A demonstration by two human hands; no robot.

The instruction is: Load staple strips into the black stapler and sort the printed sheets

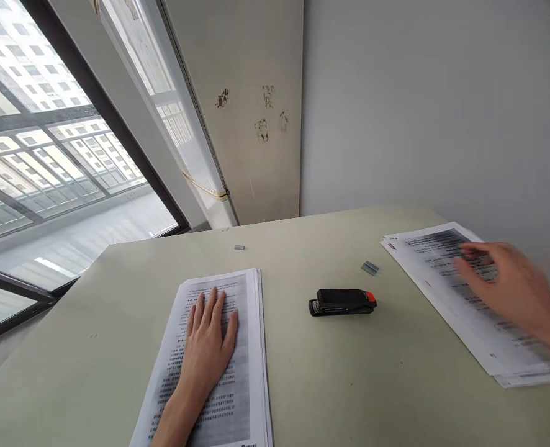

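Observation:
My left hand (208,347) lies flat, fingers spread, on a stack of printed sheets (242,385) at the left of the table. Over at the right, my right hand (512,285) is above a second stack of printed sheets (424,267); it is blurred by motion. Its thumb and fingers are apart, and nothing shows between them. Between the two stacks sits a black stapler (342,302) with a red end, its jaw pointing left. Grey strips of staples (370,267) lie behind the stapler.
Another small grey staple strip (239,247) lies near the back edge of the pale green table (312,385). A grey wall (419,112) and a stained beige panel (251,167) rise behind it. Windows (46,155) stand at the left.

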